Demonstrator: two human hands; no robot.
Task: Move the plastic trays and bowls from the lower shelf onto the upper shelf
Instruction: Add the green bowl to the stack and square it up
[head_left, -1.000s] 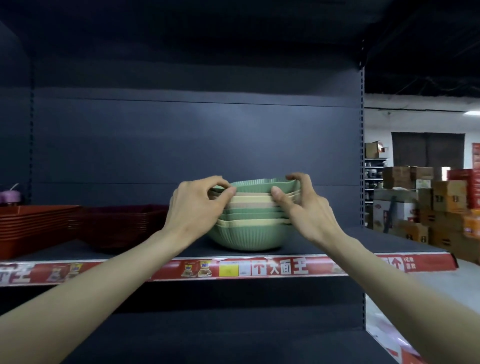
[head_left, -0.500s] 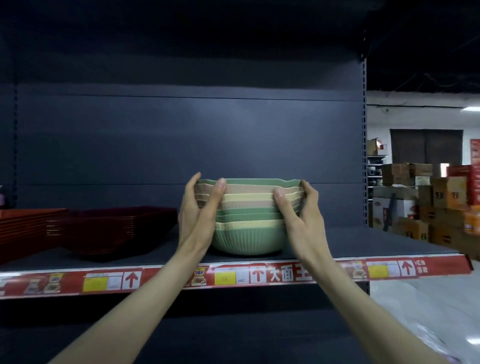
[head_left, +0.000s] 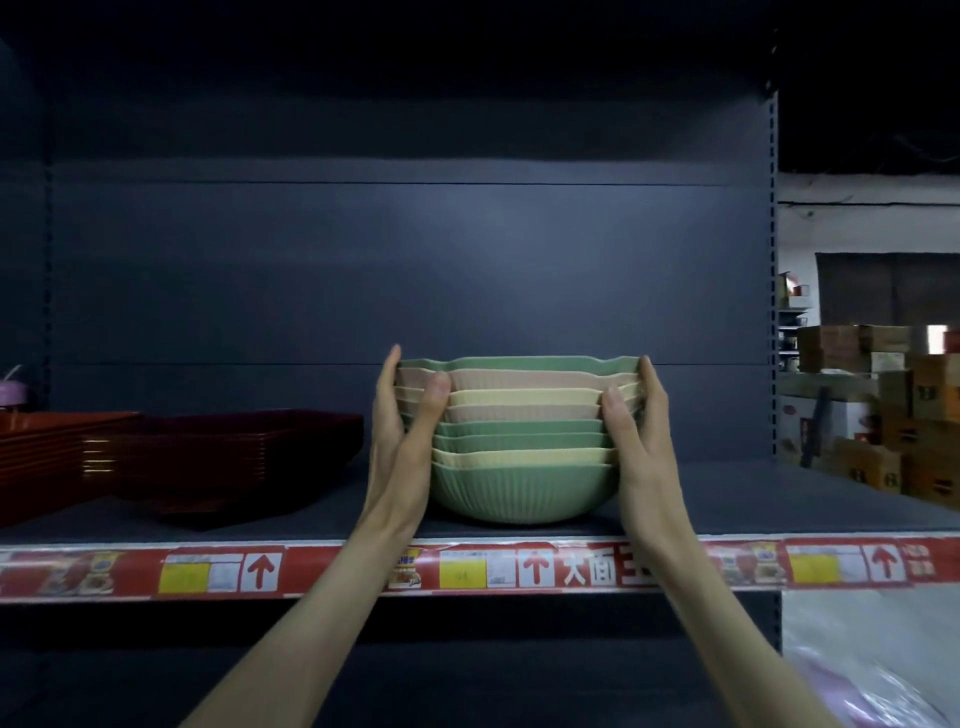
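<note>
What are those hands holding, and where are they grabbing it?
The bowls, a stack on the shelf. The left hand grips its left side and the right hand its right side, thumbs in front on the upper rims.

bowl stack (head_left: 519, 452): nested ribbed bowls in green, pink and yellow, green at top and bottom; upright, sitting on the shelf (head_left: 727, 499) near its front edge
left hand (head_left: 402, 447): clasps the stack's left side, thumb on the front of the upper bowls, fingers round the far side
right hand (head_left: 641, 447): same hold on the right side, thumb on the front
dark red trays (head_left: 234, 462): stacked on the same shelf, left of the bowls, close but apart
orange-red trays (head_left: 41, 457): second stack at the far left, cut off by the frame
purple item (head_left: 13, 392): behind those trays, too small to identify
price strip (head_left: 571, 569): red, yellow tags, arrows, along the shelf front
cardboard boxes (head_left: 883, 415): piled in the background, right of the shelving
</note>
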